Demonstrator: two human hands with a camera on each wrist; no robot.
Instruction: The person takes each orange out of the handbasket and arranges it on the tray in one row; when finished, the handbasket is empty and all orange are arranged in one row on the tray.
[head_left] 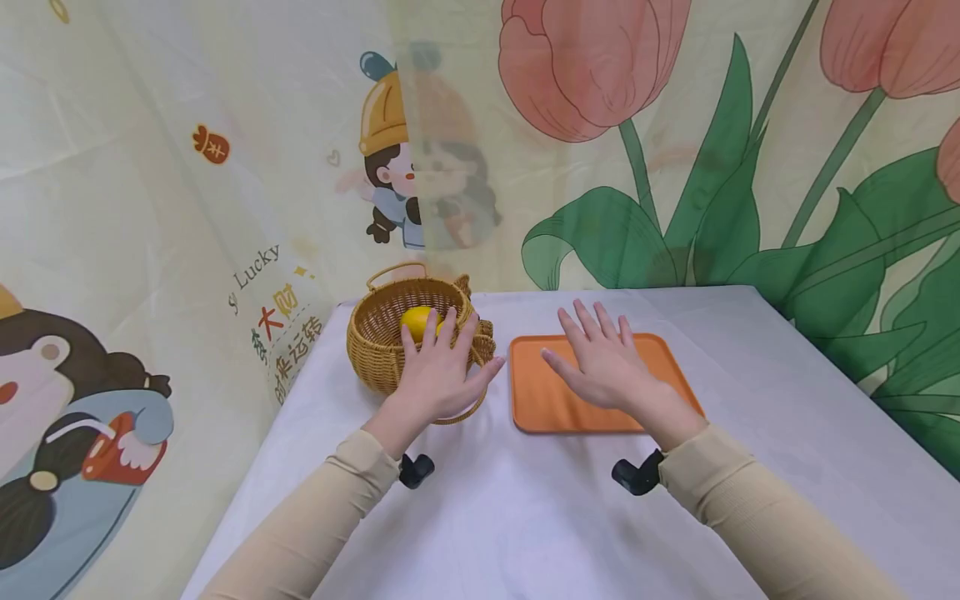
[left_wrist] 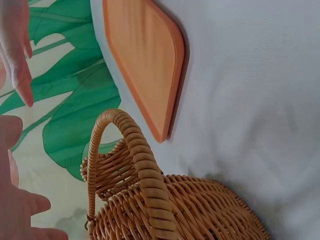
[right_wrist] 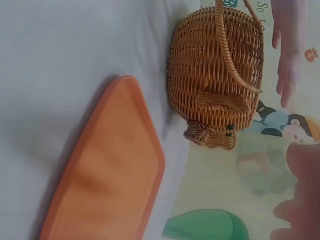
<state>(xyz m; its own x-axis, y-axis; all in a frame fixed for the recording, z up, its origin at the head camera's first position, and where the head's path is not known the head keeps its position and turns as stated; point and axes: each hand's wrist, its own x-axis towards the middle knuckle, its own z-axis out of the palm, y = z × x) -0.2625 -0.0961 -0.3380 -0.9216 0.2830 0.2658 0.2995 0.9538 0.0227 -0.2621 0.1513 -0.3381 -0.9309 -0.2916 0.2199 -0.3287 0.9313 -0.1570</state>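
Observation:
My left hand [head_left: 438, 371] is held with fingers spread over the front right side of a brown wicker basket [head_left: 371, 354], holding nothing. Inside the basket lies a smooth yellow fruit [head_left: 416, 322], partly covered by the fingers in the head view. My right hand [head_left: 603, 362], likewise spread and holding nothing, hovers over an orange rectangular tray [head_left: 536, 404]. In the left wrist view, the basket's arched handle [left_wrist: 145, 165] rises in front of the tray. Seen from the right wrist, the basket [right_wrist: 215, 60] stands beyond a corner of the tray, whose visible surface bears nothing.
A white cloth [head_left: 510, 517] covers the table. Behind it hangs a printed curtain [head_left: 465, 267] with tulips and cartoon figures, close to the table's far edge. Black wrist mounts [head_left: 637, 473] stick out beneath both sleeves.

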